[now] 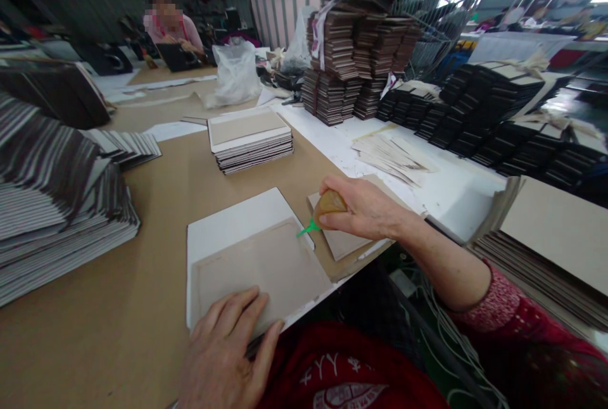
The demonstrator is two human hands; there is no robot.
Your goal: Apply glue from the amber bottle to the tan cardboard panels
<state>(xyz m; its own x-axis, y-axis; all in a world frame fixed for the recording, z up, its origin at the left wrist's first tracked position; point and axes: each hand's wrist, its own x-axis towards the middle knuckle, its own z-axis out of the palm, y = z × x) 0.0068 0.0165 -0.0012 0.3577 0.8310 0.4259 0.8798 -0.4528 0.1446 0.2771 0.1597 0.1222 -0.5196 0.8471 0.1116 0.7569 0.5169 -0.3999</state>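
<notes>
One gray panel (266,263) is lying on a white-faced board (232,219) at the table's near edge. The left hand (228,346) is resting over the panel's near left part, fingers loosely parted. The right hand (365,206) is gripping a yellowish bottle (332,201), its green nozzle (308,228) pointing at the panel's far right corner; contact cannot be confirmed. Progress, as judged: the panel is in position, faint lines are showing along its left and far margins, and the right margin appears unfinished. Another gray sheet (337,241) is lying just right. Farther off, a stack of similar boards (254,143) is standing. Brown paper (161,175) is covering the surface. Heaped boards (66,219) are crowding the left; brown bundles (351,48) and black bundles (475,105) are filling the far right. A person (180,26) is sitting far left.
</notes>
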